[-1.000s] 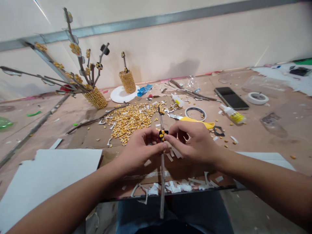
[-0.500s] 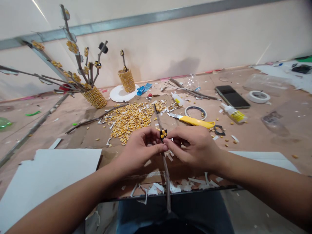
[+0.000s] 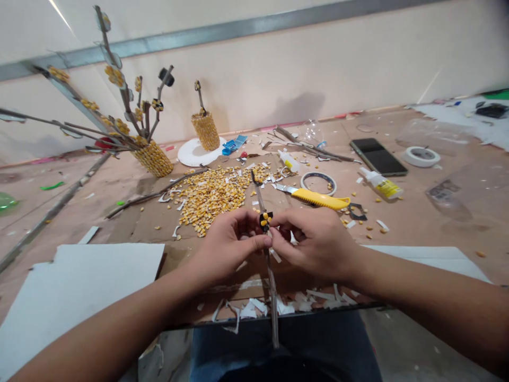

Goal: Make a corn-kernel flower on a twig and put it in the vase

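A thin twig (image 3: 272, 289) runs from my lap up over the table edge, its dark tip near the corn pile. On it sits a small black piece (image 3: 265, 218) bearing several yellow corn kernels. My left hand (image 3: 236, 239) is closed round the twig just below that piece, thumb across the front. My right hand (image 3: 314, 236) pinches at the right side of the black piece, thumb and fingertips close together against the kernels; whether a loose kernel is between them is hidden. Beyond both hands lies a heap of corn kernels (image 3: 214, 196).
A yellow utility knife (image 3: 320, 199) with its blade out lies beside a tape ring (image 3: 318, 183). Two glue bottles (image 3: 384, 185), a phone (image 3: 377, 156) and a tape roll (image 3: 421, 156) lie right. Corn-covered pots (image 3: 153, 159) with twigs stand back left. White board (image 3: 91, 281) lies front left.
My right thumb and fingertips have shifted slightly around the black piece with the kernels. The left hand and twig stay nearly where they were.
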The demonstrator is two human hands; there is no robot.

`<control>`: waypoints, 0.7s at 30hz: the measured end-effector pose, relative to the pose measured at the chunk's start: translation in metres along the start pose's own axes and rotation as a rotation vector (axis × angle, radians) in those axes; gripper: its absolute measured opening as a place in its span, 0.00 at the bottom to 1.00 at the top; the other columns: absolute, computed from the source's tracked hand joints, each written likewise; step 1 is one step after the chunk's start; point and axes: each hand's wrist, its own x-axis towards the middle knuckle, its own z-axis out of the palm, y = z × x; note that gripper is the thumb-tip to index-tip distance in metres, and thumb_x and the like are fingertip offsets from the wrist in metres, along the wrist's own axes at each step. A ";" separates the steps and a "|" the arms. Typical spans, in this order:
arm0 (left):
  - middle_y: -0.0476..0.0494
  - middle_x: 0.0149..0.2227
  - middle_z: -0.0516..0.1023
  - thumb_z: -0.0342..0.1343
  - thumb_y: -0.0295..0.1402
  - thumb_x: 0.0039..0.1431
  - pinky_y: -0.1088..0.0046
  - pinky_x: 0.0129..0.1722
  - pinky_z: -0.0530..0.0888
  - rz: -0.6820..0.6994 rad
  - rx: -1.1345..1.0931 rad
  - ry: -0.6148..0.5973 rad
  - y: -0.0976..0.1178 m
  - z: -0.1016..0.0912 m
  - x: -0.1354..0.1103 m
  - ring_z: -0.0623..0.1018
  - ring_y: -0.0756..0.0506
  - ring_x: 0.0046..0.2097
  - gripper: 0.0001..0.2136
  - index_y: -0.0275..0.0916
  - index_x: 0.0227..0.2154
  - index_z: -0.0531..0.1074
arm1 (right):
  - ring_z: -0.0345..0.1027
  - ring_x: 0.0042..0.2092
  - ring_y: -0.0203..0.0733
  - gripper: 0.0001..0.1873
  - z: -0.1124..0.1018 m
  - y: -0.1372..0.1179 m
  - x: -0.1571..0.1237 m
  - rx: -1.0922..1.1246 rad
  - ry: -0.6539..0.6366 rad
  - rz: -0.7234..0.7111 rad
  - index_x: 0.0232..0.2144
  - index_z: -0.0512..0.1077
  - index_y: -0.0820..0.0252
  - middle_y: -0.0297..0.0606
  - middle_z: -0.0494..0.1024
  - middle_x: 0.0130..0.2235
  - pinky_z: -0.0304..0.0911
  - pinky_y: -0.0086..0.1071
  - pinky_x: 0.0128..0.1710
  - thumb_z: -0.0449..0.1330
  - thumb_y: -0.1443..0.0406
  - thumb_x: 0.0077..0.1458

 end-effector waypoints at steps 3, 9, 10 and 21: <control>0.51 0.28 0.77 0.72 0.29 0.48 0.75 0.33 0.72 -0.042 -0.037 0.001 0.000 0.000 0.000 0.75 0.50 0.31 0.10 0.36 0.31 0.77 | 0.63 0.21 0.33 0.04 0.001 0.000 -0.001 0.009 0.003 0.027 0.32 0.77 0.58 0.32 0.78 0.23 0.57 0.29 0.25 0.62 0.65 0.59; 0.50 0.29 0.78 0.73 0.31 0.48 0.73 0.35 0.73 -0.045 -0.058 0.000 -0.001 0.000 0.000 0.76 0.50 0.32 0.11 0.37 0.31 0.77 | 0.64 0.21 0.34 0.04 0.000 -0.001 -0.001 -0.007 0.035 0.013 0.32 0.77 0.57 0.32 0.78 0.23 0.58 0.29 0.25 0.63 0.65 0.60; 0.50 0.29 0.77 0.73 0.30 0.48 0.74 0.35 0.73 -0.041 -0.053 0.000 -0.002 0.000 0.001 0.75 0.50 0.31 0.10 0.37 0.31 0.77 | 0.64 0.21 0.34 0.05 0.000 -0.001 -0.001 -0.015 0.039 0.005 0.32 0.77 0.57 0.32 0.78 0.23 0.58 0.29 0.24 0.63 0.65 0.60; 0.49 0.29 0.76 0.71 0.31 0.49 0.72 0.34 0.72 -0.030 0.011 -0.025 -0.005 -0.002 0.001 0.75 0.49 0.33 0.10 0.36 0.30 0.75 | 0.65 0.22 0.33 0.07 0.001 0.000 -0.002 -0.044 0.057 -0.065 0.32 0.77 0.58 0.33 0.80 0.24 0.57 0.29 0.25 0.62 0.67 0.63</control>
